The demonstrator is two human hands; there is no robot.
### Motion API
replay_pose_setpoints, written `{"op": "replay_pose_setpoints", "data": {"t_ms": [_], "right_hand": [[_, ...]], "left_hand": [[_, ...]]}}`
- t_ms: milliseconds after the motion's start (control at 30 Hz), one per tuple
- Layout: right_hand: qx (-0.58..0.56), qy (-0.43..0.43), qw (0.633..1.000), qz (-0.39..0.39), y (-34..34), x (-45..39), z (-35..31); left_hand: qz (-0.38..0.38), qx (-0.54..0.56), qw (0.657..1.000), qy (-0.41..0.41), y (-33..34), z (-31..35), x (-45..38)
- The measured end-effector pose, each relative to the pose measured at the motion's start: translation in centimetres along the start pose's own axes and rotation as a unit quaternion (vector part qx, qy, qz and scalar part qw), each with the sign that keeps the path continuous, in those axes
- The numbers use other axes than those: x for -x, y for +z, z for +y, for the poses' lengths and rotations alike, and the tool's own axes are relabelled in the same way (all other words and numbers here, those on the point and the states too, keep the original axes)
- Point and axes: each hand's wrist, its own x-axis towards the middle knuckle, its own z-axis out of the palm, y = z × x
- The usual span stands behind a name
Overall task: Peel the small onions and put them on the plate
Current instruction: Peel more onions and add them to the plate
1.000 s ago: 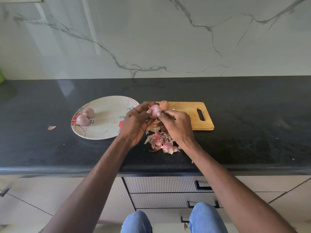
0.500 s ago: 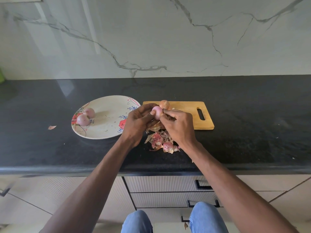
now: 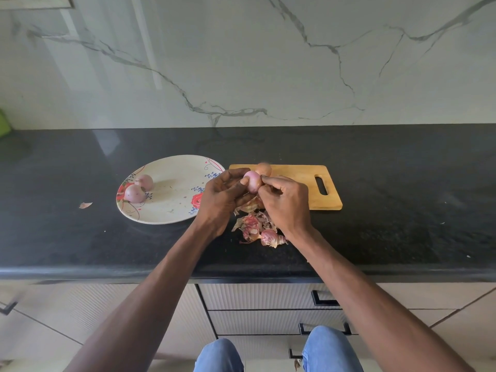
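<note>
My left hand (image 3: 222, 196) holds a small pink onion (image 3: 252, 181) above the counter, between the plate and the cutting board. My right hand (image 3: 285, 201) pinches at the onion's right side, where a strip of skin hangs below. Two peeled onions (image 3: 139, 187) lie at the left rim of the flowered plate (image 3: 174, 208). One brown unpeeled onion (image 3: 264, 169) sits on the wooden cutting board (image 3: 300, 178), partly hidden behind my fingers.
A heap of onion skins (image 3: 259, 230) lies on the black counter (image 3: 389, 210) under my hands. A single skin scrap (image 3: 85, 205) lies left of the plate. A marble wall rises behind; drawers sit below the counter edge.
Both hands have shifted slightly while working the onion; my right fingers have moved along its side. Plate, board and skins stay put.
</note>
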Motion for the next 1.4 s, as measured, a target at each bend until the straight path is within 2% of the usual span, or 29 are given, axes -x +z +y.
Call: {"op": "replay_pose_setpoints", "data": {"t_ms": [333,667,800,1000,1167,1267,1400], "right_hand": [[-0.018,-0.010,1.000,-0.004,-0.2,-0.1,-1.1],[-0.002,0.055,0.998,0.017,-0.6,-0.1,-0.7],[0.003,0.023,1.000,0.008,-0.6,-0.3,-0.6],[0.029,0.027,0.999,0.007,-0.4,-0.4,-0.4],[0.044,0.007,0.999,-0.008,-0.1,-0.2,-0.3],[0.045,0.004,0.999,-0.019,0.0,-0.1,-0.4],[0.032,0.019,0.999,-0.021,0.0,-0.1,-0.5]], "left_hand": [[-0.004,-0.006,1.000,0.005,0.2,0.1,0.1],[-0.006,0.061,0.998,-0.019,-0.1,0.4,-0.1],[0.010,0.088,0.996,-0.010,0.0,0.4,-0.2],[0.003,0.068,0.998,-0.009,0.2,0.3,-0.2],[0.014,0.038,0.999,-0.034,0.3,0.4,0.0],[0.025,0.064,0.996,-0.052,0.2,0.5,-0.1],[-0.010,0.094,0.993,-0.071,0.1,0.9,-0.1]]}}
